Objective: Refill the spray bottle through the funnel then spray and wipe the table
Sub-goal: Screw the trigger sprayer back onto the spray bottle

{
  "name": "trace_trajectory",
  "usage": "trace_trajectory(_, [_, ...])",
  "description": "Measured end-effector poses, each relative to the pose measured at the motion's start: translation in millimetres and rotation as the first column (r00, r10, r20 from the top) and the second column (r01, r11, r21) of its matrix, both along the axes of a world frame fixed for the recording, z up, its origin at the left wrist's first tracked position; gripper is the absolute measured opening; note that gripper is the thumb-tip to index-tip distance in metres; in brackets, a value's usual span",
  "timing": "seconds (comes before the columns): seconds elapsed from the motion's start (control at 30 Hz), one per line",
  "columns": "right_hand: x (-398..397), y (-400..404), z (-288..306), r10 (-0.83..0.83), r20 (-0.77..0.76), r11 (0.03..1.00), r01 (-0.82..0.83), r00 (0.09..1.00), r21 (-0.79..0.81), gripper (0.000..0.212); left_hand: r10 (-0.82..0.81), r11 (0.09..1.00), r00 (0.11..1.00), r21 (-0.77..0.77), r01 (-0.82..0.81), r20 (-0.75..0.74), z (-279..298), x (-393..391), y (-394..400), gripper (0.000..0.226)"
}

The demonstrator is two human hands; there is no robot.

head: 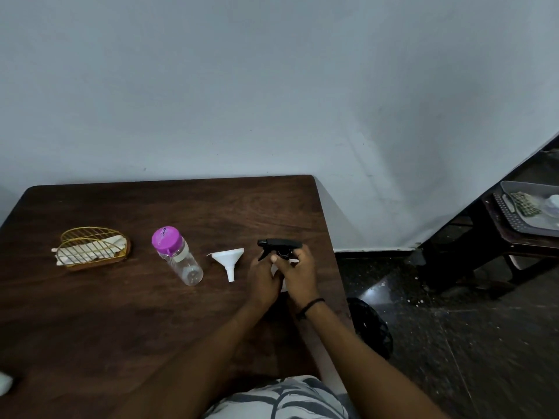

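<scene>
No text, label, brand or number can be read on anything here.

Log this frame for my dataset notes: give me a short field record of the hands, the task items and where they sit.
left hand: grips the spray bottle body
right hand: grips the bottle at its collar
spray bottle: upright, black trigger head still on
funnel: on the table, left of the bottle, untouched
purple-capped bottle: clear, capped, left of the funnel
wire holder: far left, holds folded cloth
table: dark wood
</scene>
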State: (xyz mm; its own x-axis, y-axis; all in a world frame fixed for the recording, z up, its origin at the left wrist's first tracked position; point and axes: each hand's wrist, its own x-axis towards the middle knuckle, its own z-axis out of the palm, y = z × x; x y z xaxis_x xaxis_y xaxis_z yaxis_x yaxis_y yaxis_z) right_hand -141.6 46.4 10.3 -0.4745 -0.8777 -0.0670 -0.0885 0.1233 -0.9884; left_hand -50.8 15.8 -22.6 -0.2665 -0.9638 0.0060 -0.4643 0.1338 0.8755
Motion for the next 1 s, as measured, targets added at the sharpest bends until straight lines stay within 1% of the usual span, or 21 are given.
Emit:
trace_trajectory(0.1, [-20.8, -0.8, 2.9, 0.220, 0.020, 0.973, -0.220, 0.975, 0.063, 0.035, -0.102, 0.993, 0.986, -0.036, 0.108, 0.134, 5.4, 2.7, -7.6, 0.035])
trace_trajectory(0.17, [-32.5, -1.0, 6.3, 0.324, 0.026, 0.939, -0.325, 0.946, 0.109, 0.036, -0.167, 0.985, 0.977, -0.011, 0.170, 0.134, 9.4, 4.3, -10.6, 0.038])
trace_trajectory(0.27, [-36.3, -2.2, 11.1, 0.358, 0.015, 0.928, -0.358, 0.934, 0.108, 0.032, -0.193, 0.981, 0.979, 0.032, 0.191, 0.066, 8.8, 8.1, -11.7, 0.036])
trace_trajectory(0.4, [-24.4, -0.9, 7.1, 0.263, -0.061, 0.965, -0.261, 0.963, 0.036, 0.023, -0.125, 0.990, 0.992, -0.063, 0.126, 0.013, 4.7, 4.9, -7.0, 0.027])
trace_trajectory(0.5, [-10.1, -0.1, -5.9, 0.098, -0.110, 0.995, -0.097, 0.989, 0.015, 0.019, -0.057, 0.992, 0.997, -0.120, 0.050, -0.051, 10.1, -1.8, -0.9, 0.021])
trace_trajectory(0.57, [2.7, 0.6, -10.7, -0.025, -0.162, 1.000, 0.028, 0.987, 0.013, 0.023, -0.009, 0.994, 0.991, -0.109, -0.005, -0.131, 18.9, -5.3, 6.0, 0.021])
trace_trajectory(0.6, [8.8, 1.0, -9.9, -0.070, -0.180, 0.997, 0.073, 0.981, 0.012, 0.023, 0.025, 0.995, 0.984, -0.090, -0.041, -0.174, 21.8, -6.8, 8.8, 0.024])
trace_trajectory(0.67, [15.7, 1.7, -9.4, -0.105, -0.182, 0.994, 0.110, 0.978, 0.016, 0.022, 0.071, 0.996, 0.973, -0.029, -0.079, -0.220, 25.0, -7.7, 12.7, 0.035])
trace_trajectory(0.7, [15.1, 1.9, -10.7, -0.094, -0.170, 0.995, 0.100, 0.981, 0.025, 0.023, 0.065, 0.998, 0.973, -0.012, -0.069, -0.223, 24.8, -6.7, 12.4, 0.035])
trace_trajectory(0.73, [11.3, 2.1, -11.2, -0.066, -0.148, 0.997, 0.072, 0.987, 0.040, 0.026, 0.038, 0.999, 0.979, -0.030, -0.045, -0.200, 21.0, -5.1, 9.7, 0.030])
trace_trajectory(0.8, [-2.3, 1.1, -11.0, 0.024, -0.074, 0.997, -0.019, 0.997, 0.069, 0.033, -0.046, 0.996, 0.997, -0.074, 0.041, -0.066, 11.8, -1.3, 1.5, 0.018])
trace_trajectory(0.83, [-9.7, 0.9, -10.1, 0.087, -0.031, 0.993, -0.084, 0.996, 0.079, 0.034, -0.074, 0.996, 0.997, -0.046, 0.074, -0.004, 9.2, 0.9, -2.3, 0.019])
trace_trajectory(0.9, [-21.8, 2.9, -4.7, 0.206, 0.038, 0.974, -0.208, 0.978, 0.089, 0.032, -0.107, 0.994, 0.993, 0.019, 0.106, 0.057, 9.1, 5.2, -6.6, 0.027])
trace_trajectory(0.93, [-25.1, 3.7, -1.7, 0.245, 0.050, 0.964, -0.248, 0.968, 0.093, 0.029, -0.114, 0.993, 0.991, 0.028, 0.112, 0.074, 8.7, 5.8, -7.1, 0.029])
trace_trajectory(1.0, [-26.1, 4.9, 1.2, 0.260, 0.024, 0.962, -0.261, 0.965, 0.076, 0.026, -0.111, 0.994, 0.990, 0.020, 0.110, 0.087, 4.4, 5.5, -5.8, 0.030])
